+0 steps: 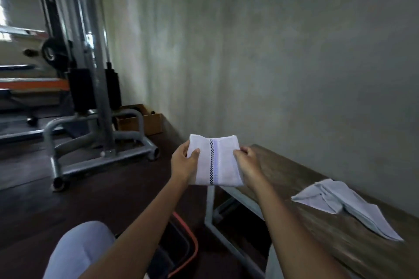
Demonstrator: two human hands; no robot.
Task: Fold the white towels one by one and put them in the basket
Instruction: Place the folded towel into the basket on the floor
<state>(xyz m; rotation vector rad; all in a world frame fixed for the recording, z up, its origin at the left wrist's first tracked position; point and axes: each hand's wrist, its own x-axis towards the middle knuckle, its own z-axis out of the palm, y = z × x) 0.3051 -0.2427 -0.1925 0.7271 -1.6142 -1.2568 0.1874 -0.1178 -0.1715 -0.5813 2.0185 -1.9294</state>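
Fingers of the left hand: being curled round the left edge of the folded towel, thumb on top.
Basket, near, dark with an orange rim: contents being hidden by the arms.
Folded towel: being held in the air, left of the table; folding judged done, placing not yet.
Right hand: right edge being pinched.
Second towel, right, on the table: lying loosely crumpled, being kept for folding.
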